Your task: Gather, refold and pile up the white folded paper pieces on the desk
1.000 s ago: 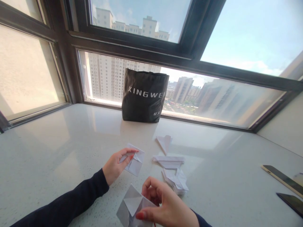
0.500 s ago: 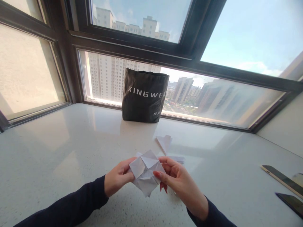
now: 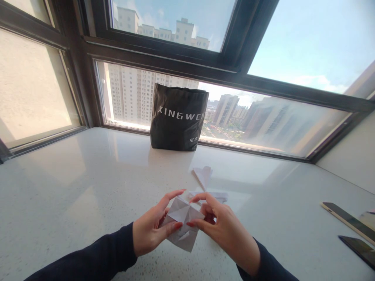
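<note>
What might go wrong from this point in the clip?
Both thumbs rest on the folded paper, so uneven pressure from the left hand or right hand might crease or tear it. The right hand also overlaps the paper strip in view and, if low enough, could nudge it.

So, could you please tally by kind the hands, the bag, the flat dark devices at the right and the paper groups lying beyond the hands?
Left hand, right hand: 2
Black bag: 1
Pale-edged device, black-edged device: 2
Triangular paper group, long paper group: 2
Total: 7, without the held paper, whose layers are uncountable
</note>
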`<action>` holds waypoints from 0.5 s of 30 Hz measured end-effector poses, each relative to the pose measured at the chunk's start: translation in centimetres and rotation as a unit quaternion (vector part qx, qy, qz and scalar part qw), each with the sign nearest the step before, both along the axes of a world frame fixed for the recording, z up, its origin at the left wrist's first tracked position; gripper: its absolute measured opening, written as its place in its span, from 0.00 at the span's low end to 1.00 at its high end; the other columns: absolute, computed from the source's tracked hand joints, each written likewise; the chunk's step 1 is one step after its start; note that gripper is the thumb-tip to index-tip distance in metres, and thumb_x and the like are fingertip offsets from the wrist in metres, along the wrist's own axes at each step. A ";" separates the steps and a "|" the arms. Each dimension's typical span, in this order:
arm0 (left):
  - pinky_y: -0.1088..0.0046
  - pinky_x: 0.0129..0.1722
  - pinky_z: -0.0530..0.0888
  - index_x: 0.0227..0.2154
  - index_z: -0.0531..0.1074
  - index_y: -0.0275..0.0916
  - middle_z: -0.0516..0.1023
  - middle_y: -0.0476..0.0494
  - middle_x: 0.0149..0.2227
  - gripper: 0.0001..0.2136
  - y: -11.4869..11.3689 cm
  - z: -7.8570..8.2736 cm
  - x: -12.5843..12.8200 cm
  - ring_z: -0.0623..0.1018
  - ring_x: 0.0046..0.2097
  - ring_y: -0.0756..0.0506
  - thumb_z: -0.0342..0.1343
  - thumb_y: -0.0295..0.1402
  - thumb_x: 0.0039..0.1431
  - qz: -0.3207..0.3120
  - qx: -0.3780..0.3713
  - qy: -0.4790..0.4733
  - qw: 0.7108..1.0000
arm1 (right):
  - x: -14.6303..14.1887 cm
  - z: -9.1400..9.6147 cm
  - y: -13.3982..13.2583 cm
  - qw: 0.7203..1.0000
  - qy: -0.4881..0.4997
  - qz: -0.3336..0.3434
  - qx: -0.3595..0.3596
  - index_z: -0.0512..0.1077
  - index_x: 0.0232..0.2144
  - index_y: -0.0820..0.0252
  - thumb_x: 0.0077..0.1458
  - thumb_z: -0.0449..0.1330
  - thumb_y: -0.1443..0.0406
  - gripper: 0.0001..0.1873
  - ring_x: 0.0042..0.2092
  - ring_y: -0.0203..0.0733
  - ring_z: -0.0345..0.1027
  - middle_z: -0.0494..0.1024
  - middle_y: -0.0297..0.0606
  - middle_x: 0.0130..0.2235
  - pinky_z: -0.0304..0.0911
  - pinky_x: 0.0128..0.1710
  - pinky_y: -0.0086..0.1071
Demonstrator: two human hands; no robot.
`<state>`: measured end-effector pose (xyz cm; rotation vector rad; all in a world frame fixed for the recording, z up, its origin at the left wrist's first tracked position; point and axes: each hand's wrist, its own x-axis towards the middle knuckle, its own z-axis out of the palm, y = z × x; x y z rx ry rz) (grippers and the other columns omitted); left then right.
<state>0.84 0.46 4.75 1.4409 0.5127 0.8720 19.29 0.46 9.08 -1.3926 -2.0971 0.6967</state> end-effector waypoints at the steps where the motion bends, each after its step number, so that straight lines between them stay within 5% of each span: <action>1: 0.69 0.39 0.65 0.56 0.37 0.42 0.71 0.43 0.37 0.31 0.1 -0.2 0.0 0.72 0.37 0.46 0.50 0.38 0.55 0.005 0.005 -0.007 1.000 | 0.1 -0.1 0.1 0.999 0.015 -0.017 0.027 0.64 0.39 0.58 0.40 0.63 0.65 0.21 0.24 0.34 0.61 0.67 0.29 0.24 0.56 0.23 0.26; 4: 0.66 0.40 0.65 0.56 0.32 0.44 0.71 0.45 0.36 0.32 0.4 -0.3 -0.1 0.71 0.38 0.46 0.48 0.38 0.57 0.024 0.033 -0.020 0.999 | 0.1 -0.6 0.3 0.996 0.070 -0.022 0.054 0.64 0.42 0.58 0.36 0.65 0.63 0.28 0.36 0.39 0.64 0.70 0.39 0.38 0.61 0.30 0.30; 7: 0.69 0.39 0.65 0.49 0.56 0.40 0.70 0.45 0.35 0.17 0.3 -0.1 -0.2 0.70 0.39 0.46 0.47 0.37 0.57 0.057 0.089 0.048 0.993 | 0.0 -1.1 0.2 0.996 0.083 0.014 -0.017 0.68 0.29 0.60 0.43 0.61 0.63 0.09 0.30 0.37 0.66 0.73 0.35 0.30 0.61 0.27 0.28; 9: 0.72 0.37 0.66 0.40 0.64 0.37 0.70 0.45 0.34 0.12 0.0 0.2 -0.3 0.70 0.37 0.46 0.48 0.37 0.56 0.088 0.132 0.109 0.981 | -0.2 -1.3 -0.1 0.998 0.059 0.000 -0.014 0.67 0.22 0.60 0.46 0.58 0.64 0.06 0.24 0.34 0.64 0.72 0.31 0.23 0.59 0.25 0.27; 15: 0.72 0.40 0.65 0.45 0.59 0.40 0.71 0.46 0.37 0.15 -0.1 0.3 -0.8 0.71 0.38 0.47 0.50 0.33 0.54 0.148 0.262 0.187 0.935 | -0.7 -1.8 -1.0 0.995 -0.071 0.003 0.063 0.67 0.21 0.61 0.48 0.56 0.68 0.06 0.24 0.34 0.62 0.71 0.31 0.22 0.56 0.25 0.26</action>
